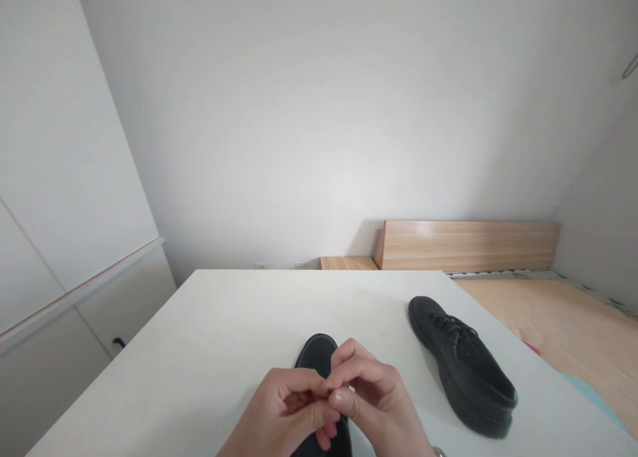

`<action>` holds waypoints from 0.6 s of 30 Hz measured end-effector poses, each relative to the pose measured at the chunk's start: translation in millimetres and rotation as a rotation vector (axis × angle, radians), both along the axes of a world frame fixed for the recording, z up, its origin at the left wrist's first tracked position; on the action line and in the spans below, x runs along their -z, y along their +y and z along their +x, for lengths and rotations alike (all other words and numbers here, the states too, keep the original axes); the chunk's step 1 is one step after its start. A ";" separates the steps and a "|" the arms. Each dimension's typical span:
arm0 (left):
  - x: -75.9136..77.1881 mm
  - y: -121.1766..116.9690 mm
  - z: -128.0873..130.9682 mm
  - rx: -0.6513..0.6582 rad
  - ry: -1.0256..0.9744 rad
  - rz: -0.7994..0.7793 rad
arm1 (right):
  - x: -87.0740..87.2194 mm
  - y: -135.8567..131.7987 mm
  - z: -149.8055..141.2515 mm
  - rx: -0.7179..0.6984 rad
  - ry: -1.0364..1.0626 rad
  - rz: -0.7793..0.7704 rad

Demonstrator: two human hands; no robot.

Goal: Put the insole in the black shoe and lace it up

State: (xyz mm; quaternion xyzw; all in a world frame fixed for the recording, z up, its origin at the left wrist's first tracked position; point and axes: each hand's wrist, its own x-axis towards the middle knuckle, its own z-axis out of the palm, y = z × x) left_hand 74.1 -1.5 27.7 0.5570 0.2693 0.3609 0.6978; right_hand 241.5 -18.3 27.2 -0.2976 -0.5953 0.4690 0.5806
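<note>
Near black leather shoe [319, 352]: directly under both hands, toe pointing away, long axis fore-aft on white table [219, 337].
Left hand [289, 414]: fingers pinched narrow; what they hold is hidden.
Right hand [373, 397]: pinched likewise, touching the left.
Second black laced shoe [461, 364]: well right, untouched.

Counter [209, 351]: carries two shoes. Near shoe [317, 351] at the front edge, centre, toe pointing away. Left hand [286, 414] and right hand [376, 404] meet over it, fingertips touching, covering its rear part. Second shoe [461, 367] to the right, well apart, lying at an angle, toe away. Cabinet [74, 291] left of the counter. Headboard [468, 244] against the wall [323, 111] behind, bed [558, 317] to the right.
</note>
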 end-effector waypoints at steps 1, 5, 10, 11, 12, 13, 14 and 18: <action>1.2 0.1 -0.5 0.006 -0.001 -0.016 | 0.3 0.0 0.0 -0.012 0.002 -0.020; 1.8 1.5 -5.8 0.062 -0.031 -0.039 | 1.3 -0.4 4.4 0.016 -0.140 -0.162; -9.0 -2.2 -15.1 -0.051 0.183 0.603 | 6.0 -4.9 13.2 -0.038 -0.367 -0.209; -12.5 -3.7 -16.2 -0.122 0.269 0.855 | 6.0 -5.9 13.9 -0.044 -0.367 -0.220; -15.8 -5.0 -16.8 -0.199 0.347 1.104 | 5.8 -6.5 14.1 -0.055 -0.349 -0.237; -18.4 -6.0 -16.7 -0.268 0.411 1.322 | 5.3 -6.6 13.9 -0.075 -0.314 -0.254; -19.8 -6.4 -15.9 -0.314 0.459 1.485 | 4.9 -6.3 13.3 -0.105 -0.264 -0.273; -8.5 -0.7 -7.7 -0.464 0.353 1.651 | 6.7 -1.8 11.0 -0.254 -0.035 -0.337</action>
